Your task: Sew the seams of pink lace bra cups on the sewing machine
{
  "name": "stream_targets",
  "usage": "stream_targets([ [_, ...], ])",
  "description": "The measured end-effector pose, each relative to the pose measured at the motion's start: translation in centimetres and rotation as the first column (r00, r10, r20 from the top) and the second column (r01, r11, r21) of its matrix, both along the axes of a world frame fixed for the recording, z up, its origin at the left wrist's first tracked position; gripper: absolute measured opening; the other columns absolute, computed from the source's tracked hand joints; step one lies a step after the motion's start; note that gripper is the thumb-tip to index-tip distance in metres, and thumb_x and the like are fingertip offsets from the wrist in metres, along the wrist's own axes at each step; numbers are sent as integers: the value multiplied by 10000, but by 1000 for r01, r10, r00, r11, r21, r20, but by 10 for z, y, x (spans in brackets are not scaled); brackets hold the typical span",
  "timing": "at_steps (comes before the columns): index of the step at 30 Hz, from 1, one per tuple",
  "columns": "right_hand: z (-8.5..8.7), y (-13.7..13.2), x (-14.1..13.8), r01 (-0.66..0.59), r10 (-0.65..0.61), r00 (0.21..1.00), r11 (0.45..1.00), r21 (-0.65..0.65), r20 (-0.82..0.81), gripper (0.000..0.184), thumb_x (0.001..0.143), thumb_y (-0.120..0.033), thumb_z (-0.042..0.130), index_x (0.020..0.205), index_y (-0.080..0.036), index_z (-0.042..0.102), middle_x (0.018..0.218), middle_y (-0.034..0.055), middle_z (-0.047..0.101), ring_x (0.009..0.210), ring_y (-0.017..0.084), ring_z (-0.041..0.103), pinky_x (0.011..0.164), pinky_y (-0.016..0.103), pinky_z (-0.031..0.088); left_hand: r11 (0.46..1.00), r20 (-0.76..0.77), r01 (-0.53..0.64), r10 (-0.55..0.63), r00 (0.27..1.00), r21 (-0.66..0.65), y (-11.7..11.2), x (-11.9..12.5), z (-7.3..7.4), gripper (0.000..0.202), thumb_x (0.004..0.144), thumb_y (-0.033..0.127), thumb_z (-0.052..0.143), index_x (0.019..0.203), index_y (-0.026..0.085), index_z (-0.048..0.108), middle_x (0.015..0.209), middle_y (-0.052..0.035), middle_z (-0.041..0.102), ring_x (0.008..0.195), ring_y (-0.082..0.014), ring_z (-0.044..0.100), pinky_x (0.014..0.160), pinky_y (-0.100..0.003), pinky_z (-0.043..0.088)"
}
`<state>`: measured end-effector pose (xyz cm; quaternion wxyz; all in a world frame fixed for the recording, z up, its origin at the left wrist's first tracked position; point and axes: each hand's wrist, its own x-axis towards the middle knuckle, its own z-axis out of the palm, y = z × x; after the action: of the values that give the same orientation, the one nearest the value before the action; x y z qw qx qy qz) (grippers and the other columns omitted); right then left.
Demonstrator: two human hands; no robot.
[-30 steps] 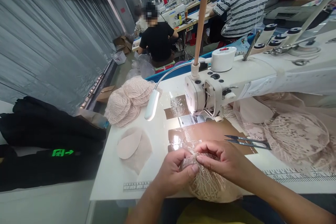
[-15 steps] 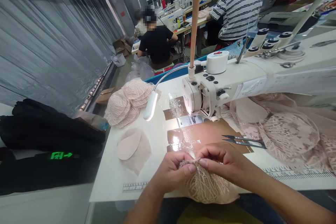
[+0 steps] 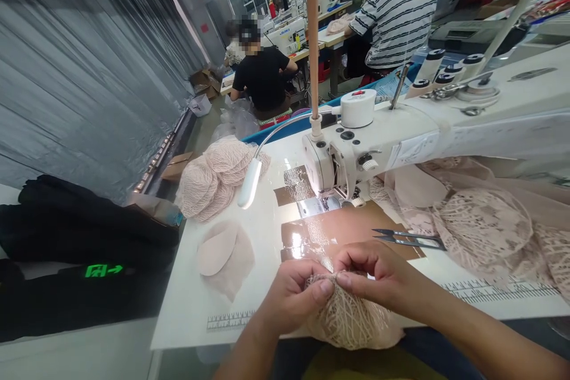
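Lace piece (image 3: 351, 323): gathered at the centre of the clock, 12 being straight away from the wearer; its lower part bulges past the near edge of the counter (image 3: 267, 243), so its weight could drag the pinched edge out of line if either grip loosened.
Left hand (image 3: 297, 294): at 10 o'clock on the lace, thumb and fingers closed in a pinch on its top edge; a slack pinch here might let the layers creep apart.
Right hand (image 3: 376, 270): at 1 o'clock, thumb and forefinger likewise pinched together on that edge, close beside the left; pulling against it could stretch the open mesh or snag a strand.
Snips (image 3: 409, 239): at 1 to 2 o'clock, blades pointing left, near the right hand; a sideways sweep of that wrist might knock them or catch a fingertip on the points.
Sewing machine (image 3: 332, 166): between 11 and 12 o'clock, apart from the lace; fingers straying under its head would likely be at risk.
Lace pile (image 3: 485, 214): at 2 o'clock, loose and touching the snips' handle end or nearly so; a tug on it could shift them.
Sheer piece (image 3: 231, 276): at 9 to 10 o'clock, lying unweighted; a brushing forearm might slide it.
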<state>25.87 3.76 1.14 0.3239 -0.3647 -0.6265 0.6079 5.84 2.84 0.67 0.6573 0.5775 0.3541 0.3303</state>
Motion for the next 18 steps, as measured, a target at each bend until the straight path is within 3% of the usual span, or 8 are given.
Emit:
stream_targets([
  [3, -8, 4, -2, 11, -14, 999, 999, -53, -51, 265, 826, -396, 604, 708, -159, 585, 623, -36, 452, 568, 91, 364, 521, 223, 285, 997, 22, -73, 74, 997, -38, -2, 9, -9, 339, 806, 424, 646, 696, 116, 558, 591, 25, 433, 543, -73, 364, 535, -203, 313],
  [7, -22, 12, -1, 0, -19, 994, 985, -173, -109, 321, 790, -474, 640, 769, -154, 612, 652, -27, 486, 584, 93, 416, 542, 222, 341, 951, 71, -215, 235, 969, -221, 1, 16, -19, 372, 748, 445, 691, 657, 137, 503, 548, 44, 430, 505, -66, 351, 512, -196, 309],
  [9, -26, 16, 7, 36, -58, 993, 978, -204, -102, 360, 778, -502, 641, 866, -153, 637, 752, 11, 566, 666, 124, 505, 609, 247, 415, 901, 50, -332, 359, 932, -279, 6, 6, -14, 363, 721, 447, 702, 673, 141, 513, 555, 39, 464, 504, -75, 383, 506, -196, 322],
  [11, -26, 18, 20, 120, -135, 989, 971, -206, -60, 404, 763, -519, 642, 937, -155, 642, 843, 44, 613, 754, 160, 558, 679, 286, 462, 841, -8, -480, 494, 870, -249, 14, -15, 0, 332, 715, 438, 696, 704, 148, 535, 568, 36, 491, 510, -88, 416, 501, -196, 332],
  [13, -24, 18, 34, 240, -242, 970, 955, -175, 14, 420, 746, -536, 643, 930, -159, 648, 830, 48, 627, 760, 173, 571, 694, 303, 474, 780, -93, -616, 609, 788, -110, 23, -39, 18, 309, 731, 437, 679, 714, 162, 539, 558, 44, 485, 505, -96, 422, 492, -197, 329],
  [15, -21, 18, 45, 345, -336, 937, 932, -113, 92, 418, 742, -557, 630, 889, -167, 659, 786, 45, 635, 730, 175, 569, 673, 302, 471, 697, -183, -696, 717, 672, 175, 34, -52, 31, 299, 783, 438, 637, 692, 174, 529, 547, 49, 465, 505, -101, 417, 495, -203, 330],
  [17, -18, 20, 51, 401, -393, 905, 916, -21, 161, 394, 760, -554, 601, 861, -180, 669, 795, 51, 655, 731, 184, 575, 659, 300, 464, 653, -266, -560, 738, 620, 510, 46, -47, 32, 290, 852, 391, 567, 659, 181, 514, 561, 36, 465, 529, -112, 429, 529, -221, 358],
  [18, -16, 22, 52, 402, -401, 895, 915, 36, 198, 365, 777, -532, 584, 857, -187, 673, 816, 54, 668, 740, 189, 581, 657, 300, 461, 641, -321, -403, 717, 619, 653, 52, -38, 26, 287, 883, 348, 522, 648, 183, 511, 581, 21, 481, 555, -125, 449, 559, -236, 378],
])
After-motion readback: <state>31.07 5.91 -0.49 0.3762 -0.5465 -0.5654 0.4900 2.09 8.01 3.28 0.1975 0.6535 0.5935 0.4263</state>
